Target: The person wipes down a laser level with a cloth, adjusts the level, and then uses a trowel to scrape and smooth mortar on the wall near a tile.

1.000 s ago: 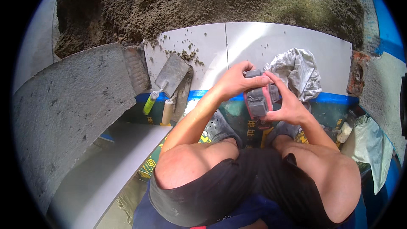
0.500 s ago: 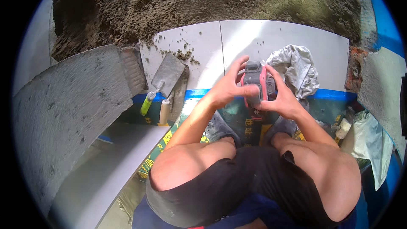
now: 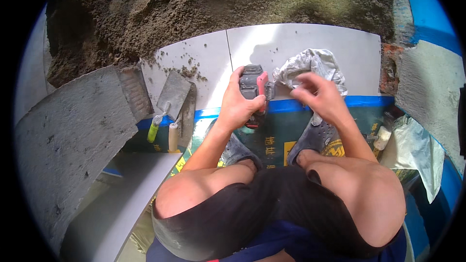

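Gripping a dark device [image 3: 250,81], the left hand [image 3: 236,107] is near crumpled, baglike wrapping [image 3: 313,61].

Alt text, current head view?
A person's left hand grips a black-and-red device; the right hand, holding nothing visible, is near a crumpled pale cloth. A green-handled trowel lies left; brown sandy material spans the top.
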A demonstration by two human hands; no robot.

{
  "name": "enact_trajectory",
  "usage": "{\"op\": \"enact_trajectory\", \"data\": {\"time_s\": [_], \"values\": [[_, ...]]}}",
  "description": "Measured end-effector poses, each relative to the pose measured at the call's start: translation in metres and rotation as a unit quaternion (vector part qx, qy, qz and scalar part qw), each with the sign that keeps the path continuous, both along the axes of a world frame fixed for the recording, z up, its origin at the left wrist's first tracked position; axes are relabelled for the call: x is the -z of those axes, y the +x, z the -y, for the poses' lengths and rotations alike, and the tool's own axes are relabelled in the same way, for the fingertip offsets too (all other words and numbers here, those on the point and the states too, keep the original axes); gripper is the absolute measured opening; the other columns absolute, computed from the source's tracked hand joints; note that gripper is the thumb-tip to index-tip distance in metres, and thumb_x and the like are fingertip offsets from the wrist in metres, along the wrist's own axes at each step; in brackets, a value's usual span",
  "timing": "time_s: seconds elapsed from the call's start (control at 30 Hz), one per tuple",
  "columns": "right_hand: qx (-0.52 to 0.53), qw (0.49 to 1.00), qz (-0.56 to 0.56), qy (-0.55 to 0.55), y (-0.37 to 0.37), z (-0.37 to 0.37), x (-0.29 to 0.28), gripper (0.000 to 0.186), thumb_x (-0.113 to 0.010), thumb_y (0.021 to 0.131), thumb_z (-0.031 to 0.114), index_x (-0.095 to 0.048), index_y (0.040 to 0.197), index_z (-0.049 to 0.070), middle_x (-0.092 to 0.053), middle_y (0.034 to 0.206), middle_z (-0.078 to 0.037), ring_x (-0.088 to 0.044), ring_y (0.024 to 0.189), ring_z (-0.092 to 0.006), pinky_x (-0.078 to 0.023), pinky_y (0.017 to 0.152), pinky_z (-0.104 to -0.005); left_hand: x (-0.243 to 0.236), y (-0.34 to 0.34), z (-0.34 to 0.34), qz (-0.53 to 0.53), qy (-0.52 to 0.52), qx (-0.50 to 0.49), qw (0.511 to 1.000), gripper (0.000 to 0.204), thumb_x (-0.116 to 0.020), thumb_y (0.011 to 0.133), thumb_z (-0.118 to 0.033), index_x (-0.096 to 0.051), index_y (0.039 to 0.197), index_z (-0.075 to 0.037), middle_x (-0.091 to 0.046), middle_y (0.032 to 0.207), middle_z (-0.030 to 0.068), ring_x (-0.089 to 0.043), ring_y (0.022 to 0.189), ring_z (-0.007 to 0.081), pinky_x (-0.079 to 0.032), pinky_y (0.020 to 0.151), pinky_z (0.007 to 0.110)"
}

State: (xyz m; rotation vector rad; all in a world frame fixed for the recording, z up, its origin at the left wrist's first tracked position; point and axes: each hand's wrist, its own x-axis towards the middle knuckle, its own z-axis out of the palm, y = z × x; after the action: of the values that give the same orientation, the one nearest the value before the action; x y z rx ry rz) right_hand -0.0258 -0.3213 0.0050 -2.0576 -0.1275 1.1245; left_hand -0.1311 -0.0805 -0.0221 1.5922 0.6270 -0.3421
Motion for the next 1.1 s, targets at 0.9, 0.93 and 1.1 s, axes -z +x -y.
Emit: {"op": "enact_trajectory", "data": {"time_s": [0.9, 0.93, 1.1], "values": [[0.311, 0.916, -0.081, 0.240, -0.001, 0.040, -0.029, 0.041, -0.059, 0.105, 0.023, -0.053, 0.140, 0.002, -0.067, 0.120, -0.012, -0.067, 0.101, -0.0195, -0.057, 0.087, -0.0310, -0.053, 0.036, 0.065, 0.343, -0.002, 0.196, 0.919, 0.055, -0.077, 0.082, -0.009, -0.057, 0.133, -0.004, -0.059, 0.131, 0.0196, -0.060, 0.122, 0.0381, -0.050, 0.102, 0.044], [0.353, 0.887, -0.113, 0.275, -0.004, 0.035, -0.027, 0.042, -0.060, 0.104, 0.024, -0.053, 0.140, 0.003, -0.066, 0.120, -0.011, -0.067, 0.102, -0.0192, -0.056, 0.088, -0.0305, -0.054, 0.035, 0.070, 0.360, 0.018, 0.196, 0.912, 0.057, -0.079, 0.083, -0.011, -0.057, 0.135, -0.004, -0.059, 0.132, 0.0187, -0.059, 0.123, 0.0372, -0.050, 0.104, 0.043], [0.188, 0.936, -0.047, 0.295, -0.016, 0.034, -0.015, 0.040, -0.064, 0.102, 0.018, -0.052, 0.139, 0.007, -0.063, 0.124, -0.007, -0.064, 0.109, -0.0175, -0.055, 0.091, -0.0300, -0.048, 0.039, 0.075, 0.305, 0.031, 0.181, 0.935, 0.061, -0.086, 0.077, -0.019, -0.059, 0.129, -0.004, -0.059, 0.127, 0.0171, -0.057, 0.123, 0.0381, -0.047, 0.106, 0.045]]}}
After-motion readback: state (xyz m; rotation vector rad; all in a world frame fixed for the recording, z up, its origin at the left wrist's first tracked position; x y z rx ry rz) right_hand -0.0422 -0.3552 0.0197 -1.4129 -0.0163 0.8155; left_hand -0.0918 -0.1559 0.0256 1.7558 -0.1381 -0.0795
